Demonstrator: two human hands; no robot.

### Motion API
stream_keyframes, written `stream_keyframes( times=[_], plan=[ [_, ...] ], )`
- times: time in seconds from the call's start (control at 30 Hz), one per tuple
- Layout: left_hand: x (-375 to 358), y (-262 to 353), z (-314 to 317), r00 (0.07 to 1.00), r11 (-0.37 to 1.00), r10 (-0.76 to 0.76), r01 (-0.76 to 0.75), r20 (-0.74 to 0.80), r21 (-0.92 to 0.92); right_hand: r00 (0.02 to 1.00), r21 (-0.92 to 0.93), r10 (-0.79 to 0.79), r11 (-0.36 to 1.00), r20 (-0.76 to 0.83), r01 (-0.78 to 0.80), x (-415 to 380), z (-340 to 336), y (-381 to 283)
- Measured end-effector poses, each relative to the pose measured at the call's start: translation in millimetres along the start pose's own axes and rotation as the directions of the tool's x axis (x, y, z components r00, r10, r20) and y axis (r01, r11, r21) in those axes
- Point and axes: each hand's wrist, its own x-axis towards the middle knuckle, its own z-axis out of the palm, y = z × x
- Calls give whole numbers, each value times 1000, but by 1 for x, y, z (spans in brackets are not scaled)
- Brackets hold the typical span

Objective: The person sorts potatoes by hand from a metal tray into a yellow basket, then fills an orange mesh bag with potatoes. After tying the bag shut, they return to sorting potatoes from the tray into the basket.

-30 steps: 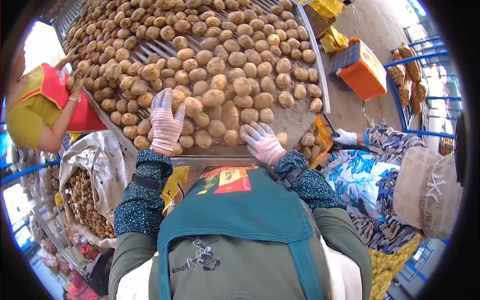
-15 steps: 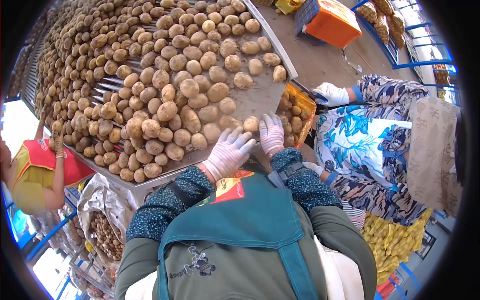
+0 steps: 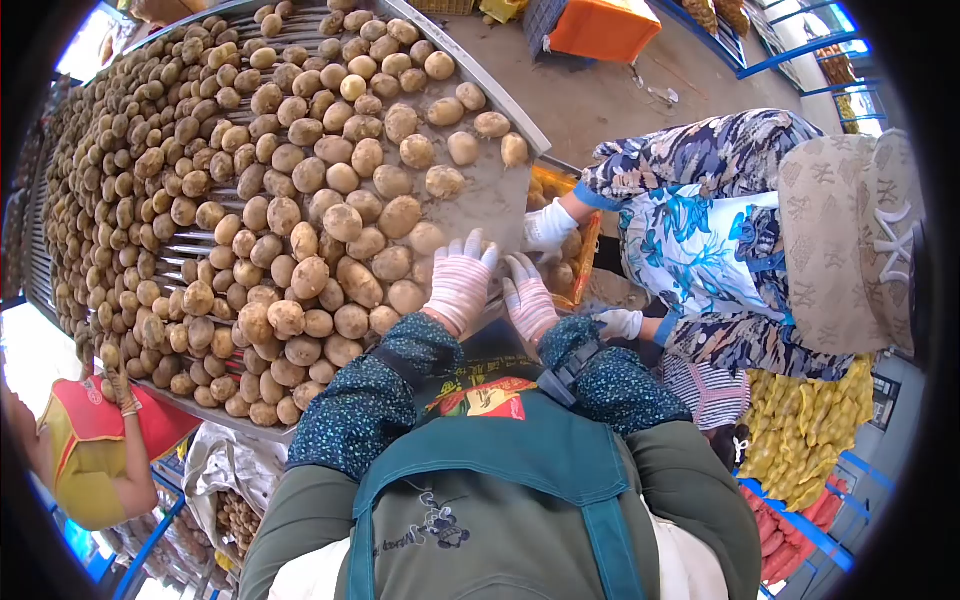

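Note:
Potatoes (image 3: 343, 222) lie heaped over the slatted metal sorting table (image 3: 490, 200), thinning out toward its bare right corner. My left hand (image 3: 460, 285), in a pink-striped white glove, rests at the table's near edge with fingers stretched toward the nearest potatoes. Beside it my right hand (image 3: 530, 300), gloved alike, has its fingers extended over the same edge, close to the yellow-orange crate (image 3: 592, 255) of potatoes. No potato shows clearly in either hand; what lies under the fingertips is partly hidden.
At right a co-worker in a patterned smock has one white-gloved hand (image 3: 549, 226) at the crate and another (image 3: 620, 323) lower down. Another person in a red apron (image 3: 135, 420) stands at left. Yellow net sacks (image 3: 805, 425) lie lower right; an orange-covered crate (image 3: 600, 28) stands behind.
My view has shifted, moving the table leftward in it. The potato between my hands is no longer visible there. The co-worker's upper gloved hand has moved from the side to the crate.

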Motion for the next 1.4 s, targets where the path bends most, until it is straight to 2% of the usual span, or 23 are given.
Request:
stream_keyframes(
  times=[0.07, 0.1, 0.2, 0.37, 0.47, 0.67, 0.73, 0.83, 0.87, 0.97, 1.0, 1.07, 1.1, 1.17, 1.2, 1.23, 1.3, 1.33, 1.37, 1.4],
  plan=[
    [2, -1, -3, 1000, 1000, 4, -3, 25, -20, 997, 40, -82, 996, -8, 83, 3, -2, 1],
    [0, 0, -2, 998, 999, 5, -2, 60, -39, 998, 36, -68, 997, -9, 68, 2, -4, 2],
    [-9, 2, 1, 1000, 1000, -1, 1, 27, -13, 983, 56, -184, 981, -13, 184, 10, -12, -4],
    [-17, 22, -1, 994, 997, -61, 65, -87, 47, 972, 84, -223, 970, -73, 229, 12, -2, 9],
    [-23, 29, -2, 989, 996, -62, 70, -135, 55, 964, 93, -267, 959, -6, 266, 18, -7, 15],
    [-27, 34, -3, 982, 996, -93, 90, -167, -22, 958, 91, -171, 984, 232, 153, 12, -24, 18],
    [-28, 35, -2, 982, 996, -92, 90, -162, -20, 949, 53, -181, 984, 260, 173, 5, -43, 30],
    [-24, 38, -5, 982, 994, -112, 112, -152, -10, 944, -233, -229, 930, 240, 284, -10, -75, 64],
    [-24, 39, -5, 983, 993, -116, 118, -139, 3, 953, -226, -208, 939, 221, 258, -14, -82, 78],
    [-23, 43, -9, 982, 990, -136, 138, -132, 7, 928, -347, -74, 914, 365, 209, -29, -102, 112],
    [-24, 43, -8, 980, 990, -128, 134, -154, 34, 923, -339, -82, 915, 377, 219, -33, -105, 117],
    [-25, 45, -9, 980, 989, -137, 143, -145, 28, 851, -438, 81, 880, 519, 183, -36, -112, 123],
    [-23, 43, -10, 981, 990, -132, 137, -140, 23, 851, -432, 65, 880, 522, 198, -35, -108, 135],
    [-23, 41, -9, 977, 989, -137, 144, -162, 37, 811, -299, 225, 952, 540, -65, -31, -102, 144],
    [-24, 39, -7, 979, 989, -126, 137, -158, 63, 797, -308, 277, 944, 536, -121, -27, -105, 143],
    [-26, 40, -4, 982, 988, -113, 127, -149, 84, 794, -306, 271, 945, 544, -113, -23, -107, 143],
    [-24, 42, -7, 984, 987, -138, 146, -116, 64, 673, -505, 412, 860, 614, -65, -1, -118, 108],
    [-24, 41, -7, 984, 986, -137, 146, -110, 83, 682, -571, 405, 820, 609, 23, 1, -111, 108],
    [-24, 42, -7, 985, 984, -136, 146, -105, 101, 679, -572, 406, 820, 612, 26, -2, -108, 104],
    [-24, 43, -8, 981, 987, -135, 145, -139, 64, 786, -547, 302, 835, 540, 55, -5, -105, 101]
  ],
)
